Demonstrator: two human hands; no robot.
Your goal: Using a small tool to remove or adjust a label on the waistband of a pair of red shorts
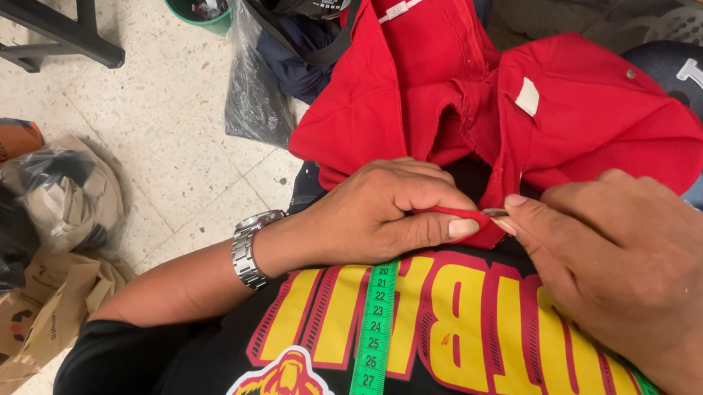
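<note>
Two hands are seen closed at the lap: a narrow fold of red garment (513, 110), lying crosswise, is pinched by the left hand (377, 215), its tip met by the right hand (621, 256) gripping a small metal tool (495, 212), the remaining cloth heaped beyond.

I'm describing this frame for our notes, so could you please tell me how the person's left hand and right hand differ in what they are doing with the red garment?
The left hand wears a metal wristwatch; the right hand shows none. The left hand pinches a narrow fold of the red garment between thumb and fingers; the right hand pinches a small slim metal tool at that fold. Both meet at the same spot, above a green measuring tape.
</note>
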